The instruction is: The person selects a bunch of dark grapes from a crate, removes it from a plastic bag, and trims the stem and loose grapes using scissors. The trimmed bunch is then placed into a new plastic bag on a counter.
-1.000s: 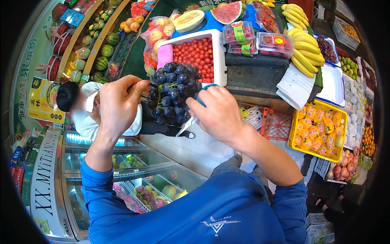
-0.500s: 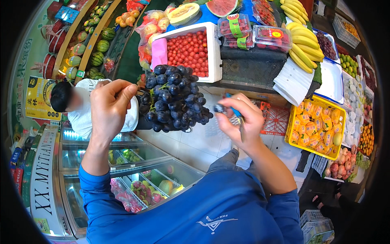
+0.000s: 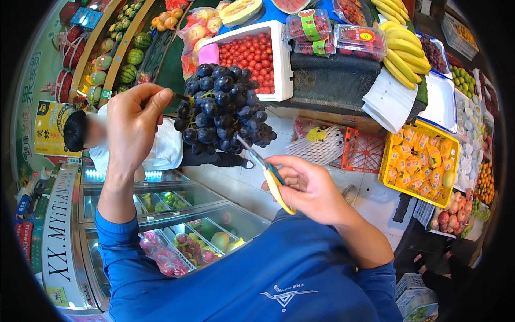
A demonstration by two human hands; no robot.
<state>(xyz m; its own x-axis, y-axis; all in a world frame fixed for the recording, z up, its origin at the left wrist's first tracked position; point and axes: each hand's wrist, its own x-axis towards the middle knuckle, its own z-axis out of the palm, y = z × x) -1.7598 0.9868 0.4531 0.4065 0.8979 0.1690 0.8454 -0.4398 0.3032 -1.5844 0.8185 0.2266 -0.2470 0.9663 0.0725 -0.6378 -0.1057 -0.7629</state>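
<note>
A bunch of dark purple grapes [image 3: 220, 110] hangs in mid-air, its brown stem pinched between the thumb and fingers of my left hand [image 3: 131, 126]. In my right hand [image 3: 314, 190] is a pair of scissors [image 3: 274, 189] with yellow and blue handles. The blades point up and left, their tips at the lower part of the bunch. Whether the tips touch a grape or a stalk, I cannot tell. My right fingers partly hide the handles.
Beyond the grapes stands a white foam box [image 3: 284, 59] of small red fruit. Bananas [image 3: 402, 48] lie at the far right, above a yellow crate [image 3: 418, 199] of wrapped fruit. A glass display case [image 3: 214, 214] runs along the left, where another person [image 3: 161, 145] is.
My right hand has moved down and left; the single grape at its fingertips is no longer visible. The scissors now point at the bunch, which has shifted slightly up and left with my left hand.
</note>
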